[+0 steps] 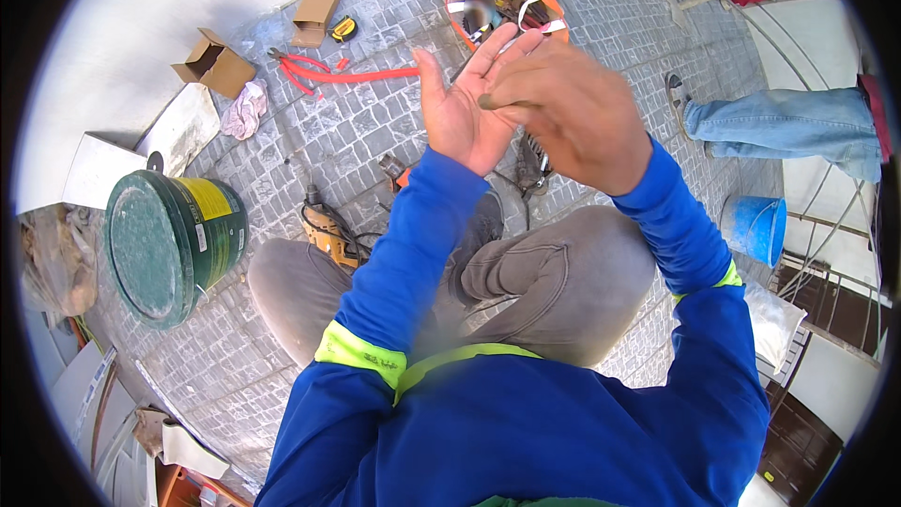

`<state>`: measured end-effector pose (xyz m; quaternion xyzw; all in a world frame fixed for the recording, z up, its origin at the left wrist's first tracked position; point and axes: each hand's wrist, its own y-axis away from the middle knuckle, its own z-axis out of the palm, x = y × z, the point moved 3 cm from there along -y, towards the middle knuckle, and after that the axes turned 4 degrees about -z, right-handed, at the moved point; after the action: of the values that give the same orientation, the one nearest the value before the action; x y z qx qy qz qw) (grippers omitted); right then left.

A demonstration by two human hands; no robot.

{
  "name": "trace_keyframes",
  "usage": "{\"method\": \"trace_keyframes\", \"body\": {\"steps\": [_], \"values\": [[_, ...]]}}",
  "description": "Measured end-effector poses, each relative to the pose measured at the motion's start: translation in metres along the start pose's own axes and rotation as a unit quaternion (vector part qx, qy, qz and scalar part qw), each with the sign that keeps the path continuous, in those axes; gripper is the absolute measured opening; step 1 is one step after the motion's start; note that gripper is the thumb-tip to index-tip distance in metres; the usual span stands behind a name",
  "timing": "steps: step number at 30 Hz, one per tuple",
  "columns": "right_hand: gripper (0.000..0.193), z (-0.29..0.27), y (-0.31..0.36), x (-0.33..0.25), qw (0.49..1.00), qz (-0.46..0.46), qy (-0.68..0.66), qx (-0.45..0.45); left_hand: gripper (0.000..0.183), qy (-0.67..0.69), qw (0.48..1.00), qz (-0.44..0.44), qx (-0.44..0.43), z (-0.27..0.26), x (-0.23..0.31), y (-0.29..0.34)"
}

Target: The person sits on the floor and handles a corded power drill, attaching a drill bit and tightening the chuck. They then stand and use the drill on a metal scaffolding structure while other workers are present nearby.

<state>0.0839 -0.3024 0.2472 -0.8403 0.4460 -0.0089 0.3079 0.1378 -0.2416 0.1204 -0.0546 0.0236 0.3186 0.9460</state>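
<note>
In front of me, my left hand [460, 122] is held palm up, fingers stretched and thumb apart. My right hand [591, 108] is over its palm, fingers bent and brought together, blurred by motion. A small dark spot shows at the right fingertips; whether it is a held piece or a fingertip, I cannot make out. Below the hands, between and beside my bent legs, lie a yellow power drill [327, 231] with a black cord and an orange-and-grey tool [393, 169]. Partly hidden behind my right hand is a dark metal tool [533, 169].
An orange tool bag [546, 2] stands ahead. Red-handled cutters [298, 68], a red strip [371, 76], a tape measure [343, 29] and a cardboard box [223, 66] lie ahead-left. A lidded green bucket [141, 249] stands left, a blue bucket [755, 228] right. A person's jeans [788, 122] show right.
</note>
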Motion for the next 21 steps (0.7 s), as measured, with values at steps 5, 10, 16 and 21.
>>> {"method": "trace_keyframes", "body": {"steps": [5,10,16,21], "values": [[0.006,0.003,0.009,-0.002,0.998,0.040,0.000,0.047,0.099,-0.027,0.999,-0.003,0.045,0.014,-0.004,0.015],[0.021,-0.018,0.025,0.022,0.682,0.301,-0.633,0.210,0.070,-0.308,0.943,0.109,0.058,0.047,-0.001,0.034],[0.022,0.011,0.032,0.003,0.514,0.366,-0.718,0.293,0.026,-0.555,0.794,0.246,0.012,0.095,0.003,0.043],[0.024,0.026,0.030,-0.005,0.451,0.352,-0.767,0.290,0.017,-0.639,0.714,0.282,0.047,0.101,0.011,0.046]]}}
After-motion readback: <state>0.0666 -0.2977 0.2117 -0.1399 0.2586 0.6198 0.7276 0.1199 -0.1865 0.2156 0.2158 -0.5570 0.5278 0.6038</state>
